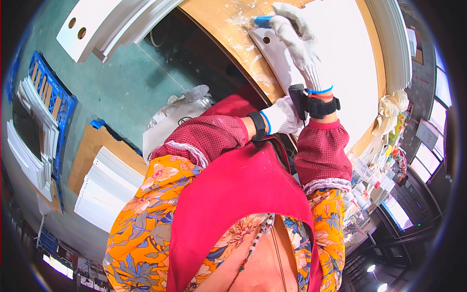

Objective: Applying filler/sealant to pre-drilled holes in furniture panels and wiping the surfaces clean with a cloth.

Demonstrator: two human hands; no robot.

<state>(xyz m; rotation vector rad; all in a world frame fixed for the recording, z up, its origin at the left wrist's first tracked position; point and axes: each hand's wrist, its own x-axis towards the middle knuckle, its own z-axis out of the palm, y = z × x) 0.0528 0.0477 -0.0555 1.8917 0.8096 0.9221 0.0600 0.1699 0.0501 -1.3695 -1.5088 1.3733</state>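
My right hand [296,46], in a white knit glove, reaches over a white panel [348,53] lying on the wooden worktable [221,12]. Its fingers are closed on a small blue object [263,22], whose kind I cannot make out. This sits at the panel's left edge, close to a round hole [266,40]. Also gloved in white, my left hand [284,117] is by the near edge of the panel. Its fingers are mostly hidden by the black device [298,100] on my right wrist, so their pose does not show.
White panels with round holes [82,29] stand at the upper left. More white panels [401,53] are stacked at the table's right side, beside a crumpled cream cloth [389,114]. On the green floor are a blue pallet [65,107] with sheets and a white pile on cardboard [109,182].
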